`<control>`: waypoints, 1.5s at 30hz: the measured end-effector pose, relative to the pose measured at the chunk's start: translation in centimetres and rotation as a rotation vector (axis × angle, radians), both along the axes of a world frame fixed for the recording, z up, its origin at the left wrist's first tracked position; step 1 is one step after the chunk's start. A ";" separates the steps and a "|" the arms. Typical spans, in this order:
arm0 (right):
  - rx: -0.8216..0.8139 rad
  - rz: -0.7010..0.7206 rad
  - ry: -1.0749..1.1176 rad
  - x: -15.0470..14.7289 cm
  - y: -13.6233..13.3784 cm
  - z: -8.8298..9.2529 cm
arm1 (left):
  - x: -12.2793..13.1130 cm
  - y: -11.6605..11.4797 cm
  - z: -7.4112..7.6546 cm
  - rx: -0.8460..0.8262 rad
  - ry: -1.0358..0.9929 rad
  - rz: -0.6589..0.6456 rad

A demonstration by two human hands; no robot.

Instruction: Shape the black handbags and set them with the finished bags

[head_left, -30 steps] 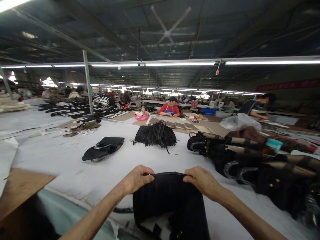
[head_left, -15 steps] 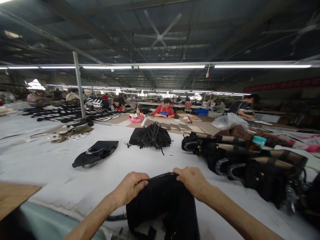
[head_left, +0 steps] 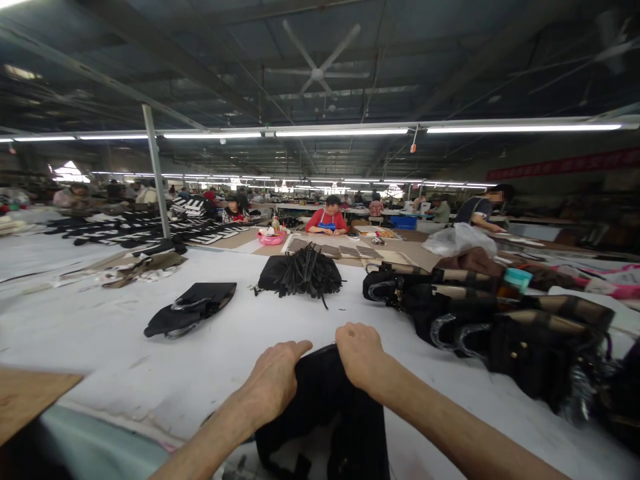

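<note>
A black fabric bag (head_left: 325,400) lies at the near edge of the white worktable (head_left: 115,340), right in front of me. My left hand (head_left: 275,380) curls its fingers over the bag's top edge on the left side. My right hand (head_left: 359,355) is closed on the same top edge just to the right, so the two hands sit close together. Much of the bag's top is hidden beneath both hands.
A flat black bag (head_left: 193,307) lies to the left, a bundle of black straps (head_left: 303,270) sits farther back, and a row of finished black bags (head_left: 495,320) fills the right side. A brown board (head_left: 30,400) is at the near left. Other people work at far tables.
Both hands have drawn together along the bag's top edge, bunching it narrower. The camera view has swung slightly right.
</note>
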State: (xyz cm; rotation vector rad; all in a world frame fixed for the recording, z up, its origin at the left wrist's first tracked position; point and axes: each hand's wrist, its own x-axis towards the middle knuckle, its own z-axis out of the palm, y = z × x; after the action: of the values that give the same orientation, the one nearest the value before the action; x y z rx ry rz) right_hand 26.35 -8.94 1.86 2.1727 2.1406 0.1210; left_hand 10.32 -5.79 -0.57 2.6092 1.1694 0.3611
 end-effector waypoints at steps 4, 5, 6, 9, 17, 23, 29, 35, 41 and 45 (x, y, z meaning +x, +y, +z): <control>-0.022 -0.111 0.032 0.8 0.4 -0.5 | 1.5 -0.2 -0.4 0.063 0.084 0.140; -0.026 -0.125 0.043 1.0 0.3 -0.6 | 1.8 -0.1 -0.6 0.082 0.085 0.165; -0.026 -0.135 0.055 1.2 0.1 -0.8 | 2.1 -0.1 -0.8 0.098 0.077 0.178; -0.017 -0.143 0.083 1.5 -0.8 -1.0 | 2.3 0.1 -1.7 0.139 0.038 0.177; -0.016 0.090 0.338 3.5 -2.0 -1.1 | 1.4 -0.4 -2.2 0.174 -0.043 0.065; 0.070 0.035 0.191 3.3 -1.7 -1.8 | 1.2 -0.5 -1.9 0.126 -0.093 0.044; 0.084 0.055 0.136 3.6 -1.4 -2.4 | 1.1 -0.6 -2.0 0.096 -0.200 -0.043; 0.107 0.070 0.136 4.0 -1.6 -2.8 | 1.9 -0.1 -3.1 0.166 -0.164 0.022; 0.148 0.063 0.084 3.7 -1.6 -3.4 | 2.0 -0.3 -3.3 0.214 -0.145 -0.007; 0.206 0.086 0.003 2.7 -2.0 -3.4 | 2.2 -0.4 -3.3 0.246 -0.119 0.023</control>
State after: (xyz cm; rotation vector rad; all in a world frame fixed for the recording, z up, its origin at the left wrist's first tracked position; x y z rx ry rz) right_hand 29.09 -10.89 -1.59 2.1847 2.3168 0.3600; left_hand 12.56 -6.20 -3.88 2.7356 1.1823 0.6949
